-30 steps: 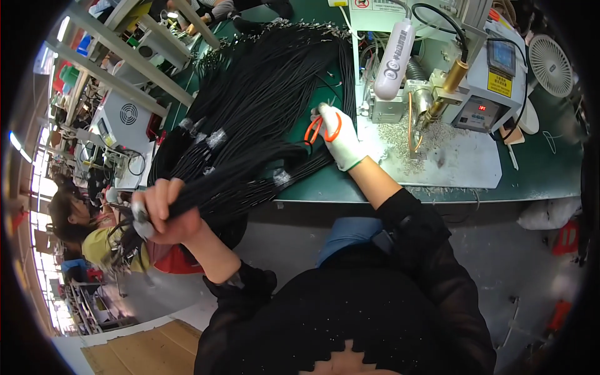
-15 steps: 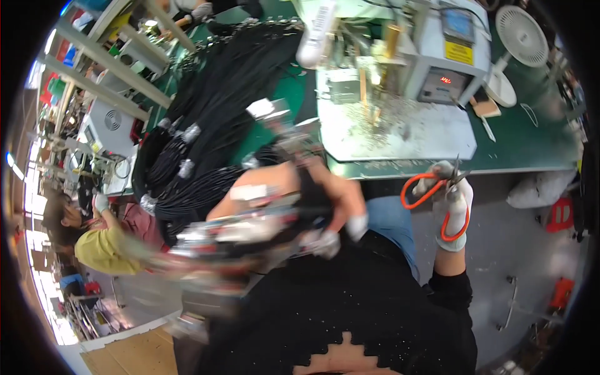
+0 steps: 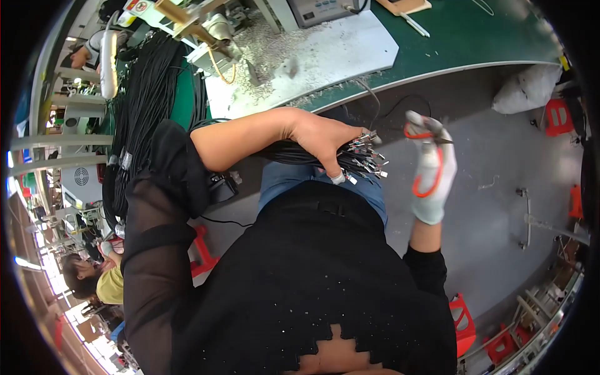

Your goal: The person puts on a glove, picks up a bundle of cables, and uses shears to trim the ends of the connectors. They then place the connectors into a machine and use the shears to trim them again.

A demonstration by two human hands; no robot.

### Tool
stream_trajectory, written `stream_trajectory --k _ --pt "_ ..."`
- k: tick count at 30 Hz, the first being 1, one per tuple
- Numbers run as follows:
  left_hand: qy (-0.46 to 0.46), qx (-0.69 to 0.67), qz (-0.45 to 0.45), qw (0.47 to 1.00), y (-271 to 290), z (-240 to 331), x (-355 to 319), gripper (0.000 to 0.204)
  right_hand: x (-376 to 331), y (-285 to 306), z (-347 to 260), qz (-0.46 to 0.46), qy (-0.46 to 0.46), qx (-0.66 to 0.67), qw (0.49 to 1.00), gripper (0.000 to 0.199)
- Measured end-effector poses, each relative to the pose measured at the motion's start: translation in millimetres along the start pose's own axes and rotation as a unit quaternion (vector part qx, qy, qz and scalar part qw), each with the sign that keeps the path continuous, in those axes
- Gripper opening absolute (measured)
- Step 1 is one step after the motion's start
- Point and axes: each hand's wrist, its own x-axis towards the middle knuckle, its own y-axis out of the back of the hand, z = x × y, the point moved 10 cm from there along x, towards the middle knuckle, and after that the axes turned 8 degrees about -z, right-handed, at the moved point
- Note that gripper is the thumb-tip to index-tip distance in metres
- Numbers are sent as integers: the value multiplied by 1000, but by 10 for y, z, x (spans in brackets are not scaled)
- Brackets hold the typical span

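My left hand [image 3: 315, 139] is closed around a thick bundle of black cables [image 3: 357, 160] held over my lap. Small metal and white connectors crowd the cable ends, which point right. White coverings show on at least one of its fingertips. To the right of the bundle, apart from it, my right hand [image 3: 432, 164] wears a pale glove and grips red-handled scissors [image 3: 437, 172]. The blades are blurred, so I cannot tell whether they are apart.
A long heap of black cables [image 3: 147, 87] lies on the green table [image 3: 462, 56] at the left. Ahead is a machine [image 3: 219, 37] over a white board [image 3: 300, 78] strewn with metal scraps. Red stools [image 3: 462, 325] stand on the floor. Another person [image 3: 94, 278] sits at far left.
The view has swung, and the machine now appears farther left. My left hand, blurred before, now holds the bundle steady with its connector ends toward the right. The scissors stay in my right hand.
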Motion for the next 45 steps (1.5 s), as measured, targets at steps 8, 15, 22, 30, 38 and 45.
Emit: stream_trajectory --k 8,15,22,30,38,45 --pt "50 -212 -32 975 -585 -178 -67 61 10 -1094 235 -371 -23 -30 928 44" --pt "-5 -245 158 957 -461 -391 -494 51 -5 -1466 -64 -427 156 -105 884 42" --pt "-98 -71 332 936 -510 -399 -965 28 -83 -2084 -106 -457 218 -125 853 38" --pt "-19 -332 256 908 -636 -379 -1107 25 201 -2459 -158 -534 103 -37 838 34" --pt "-134 -479 338 799 -203 -514 -1264 11 647 -1895 29 -220 -21 -47 974 28" --pt "-273 -650 392 591 108 -516 -1416 3 178 -2037 -283 -380 148 -283 868 21"
